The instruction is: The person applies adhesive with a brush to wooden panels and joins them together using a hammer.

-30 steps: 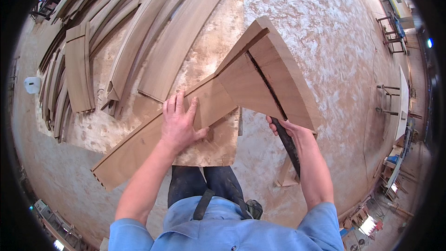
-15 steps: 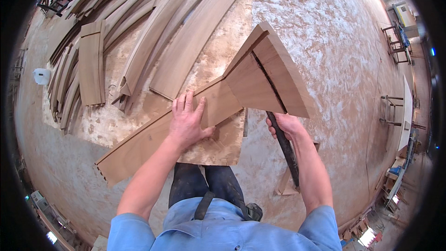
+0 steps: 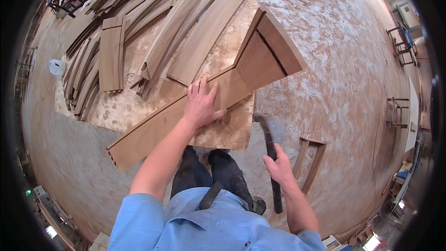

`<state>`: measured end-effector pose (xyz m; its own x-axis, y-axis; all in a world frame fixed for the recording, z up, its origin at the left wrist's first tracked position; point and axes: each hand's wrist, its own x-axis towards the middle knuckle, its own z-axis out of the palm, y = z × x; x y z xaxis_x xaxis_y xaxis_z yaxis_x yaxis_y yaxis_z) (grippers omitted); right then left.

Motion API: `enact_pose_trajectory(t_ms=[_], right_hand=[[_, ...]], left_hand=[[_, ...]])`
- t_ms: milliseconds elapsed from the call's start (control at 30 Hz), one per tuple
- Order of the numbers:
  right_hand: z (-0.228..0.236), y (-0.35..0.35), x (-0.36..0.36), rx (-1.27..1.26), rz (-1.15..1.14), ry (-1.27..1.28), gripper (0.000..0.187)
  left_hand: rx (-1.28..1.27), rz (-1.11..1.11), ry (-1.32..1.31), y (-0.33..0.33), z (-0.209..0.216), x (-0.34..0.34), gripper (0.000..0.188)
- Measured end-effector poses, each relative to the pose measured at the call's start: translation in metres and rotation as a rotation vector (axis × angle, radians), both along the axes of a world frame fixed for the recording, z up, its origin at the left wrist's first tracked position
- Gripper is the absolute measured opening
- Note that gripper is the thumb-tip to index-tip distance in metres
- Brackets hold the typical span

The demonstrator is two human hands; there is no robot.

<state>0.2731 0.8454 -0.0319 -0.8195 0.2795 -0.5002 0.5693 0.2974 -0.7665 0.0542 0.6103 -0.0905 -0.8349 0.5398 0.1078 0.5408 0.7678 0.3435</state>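
Observation:
My left hand (image 3: 200,106) lies on a long wooden panel (image 3: 147,137) with its fingers spread. At its far right end this panel meets a second, angled wooden panel (image 3: 260,62), which has a dark groove across its face and a raised edge. Both rest on a work table (image 3: 232,135) and overhang it. My right hand (image 3: 280,166) is closed round the black handle of a hammer (image 3: 270,135), off the table's right side. The hammer is apart from the wood, and its head looks blurred.
Several curved wooden pieces (image 3: 160,42) cover the table's far left. A short flat board (image 3: 111,58) lies among them. On the floor at right is a small wooden frame (image 3: 315,167). A white container (image 3: 57,67) stands beyond the table's left edge. Metal stands (image 3: 397,111) line the far right.
My right hand and the hammer have come down and away from the angled panel, so the hammer head now shows. My left hand stays on the panel. The view has shifted slightly.

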Motion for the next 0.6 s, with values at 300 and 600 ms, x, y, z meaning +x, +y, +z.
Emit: enact_pose_trajectory(t_ms=[300, 600], right_hand=[[-0.049, -0.082, 0.002, 0.695, 0.184, 0.082, 0.035], [-0.079, -0.114, -0.013, 0.919, 0.158, 0.18, 0.037]], left_hand=[[0.168, 0.088, 0.076, -0.105, 0.047, 0.036, 0.09], [-0.057, 0.687, 0.08, -0.449, 0.042, 0.083, 0.068]])
